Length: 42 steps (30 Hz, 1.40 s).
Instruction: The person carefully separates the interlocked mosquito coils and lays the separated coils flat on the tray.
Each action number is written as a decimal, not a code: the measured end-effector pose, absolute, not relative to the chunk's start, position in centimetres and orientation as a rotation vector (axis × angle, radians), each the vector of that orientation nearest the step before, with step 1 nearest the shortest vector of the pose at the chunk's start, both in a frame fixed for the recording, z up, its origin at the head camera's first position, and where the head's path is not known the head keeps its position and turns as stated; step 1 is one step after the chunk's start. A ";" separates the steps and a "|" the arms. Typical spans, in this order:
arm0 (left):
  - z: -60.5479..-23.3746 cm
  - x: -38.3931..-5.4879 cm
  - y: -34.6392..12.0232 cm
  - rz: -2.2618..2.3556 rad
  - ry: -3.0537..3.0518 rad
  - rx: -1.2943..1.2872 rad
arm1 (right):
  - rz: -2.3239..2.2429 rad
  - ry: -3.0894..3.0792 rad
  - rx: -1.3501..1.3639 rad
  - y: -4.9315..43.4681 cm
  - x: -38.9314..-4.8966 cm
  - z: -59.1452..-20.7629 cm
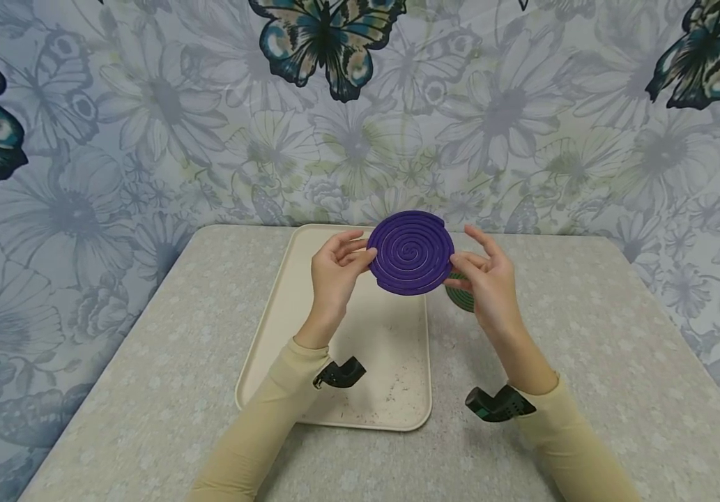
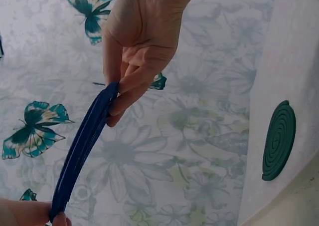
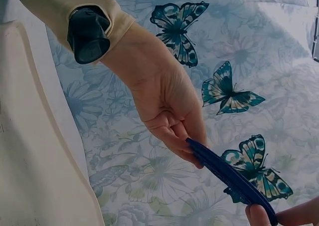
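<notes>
Raised over the far part of the tray is a purple spiral disc (image 1: 410, 252), coiled from what looks like a modelling-clay rope. My left hand (image 1: 337, 275) pinches its left edge between thumb and fingers. At the opposite edge my right hand (image 1: 490, 282) pinches it, with the index finger lifted away. The spiral face shows in the head view; both wrist views catch the disc nearly edge-on, looking blue there. A green spiral disc (image 2: 279, 140) of the same make lies on the table, partly hidden behind my right hand in the head view.
A cream tray (image 1: 360, 420) lies lengthwise left of centre, with dark crumbs scattered over its near half. Beneath it is a table (image 1: 592, 335) with a pale patterned cover. Behind stands a wall (image 1: 504, 139) printed with flowers and butterflies.
</notes>
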<state>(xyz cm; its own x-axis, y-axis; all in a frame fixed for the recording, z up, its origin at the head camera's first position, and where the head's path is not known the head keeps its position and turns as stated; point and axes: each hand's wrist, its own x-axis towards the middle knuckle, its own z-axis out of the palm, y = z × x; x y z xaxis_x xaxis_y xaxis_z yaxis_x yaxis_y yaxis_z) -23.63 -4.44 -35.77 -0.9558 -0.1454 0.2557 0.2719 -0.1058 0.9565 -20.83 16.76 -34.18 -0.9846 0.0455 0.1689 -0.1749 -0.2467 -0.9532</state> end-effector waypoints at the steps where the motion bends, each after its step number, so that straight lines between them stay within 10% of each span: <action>1: -35.8 -23.7 -4.5 -2.107 -1.890 -0.144 | 2.370 -1.837 0.160 16.8 -20.9 -34.2; 42: -41.7 -30.7 -10.0 -2.146 -1.527 0.437 | 2.434 -1.789 -0.015 17.2 -22.6 -35.6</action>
<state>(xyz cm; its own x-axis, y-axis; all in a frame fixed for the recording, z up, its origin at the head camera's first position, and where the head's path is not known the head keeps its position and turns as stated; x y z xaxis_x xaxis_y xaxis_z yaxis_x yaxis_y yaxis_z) -30.66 -10.01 -41.70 -0.8402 -0.5421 0.0110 0.1881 -0.2724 0.9436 -22.56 17.17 -35.60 -0.9927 0.1028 0.0635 -0.0913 -0.2939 -0.9515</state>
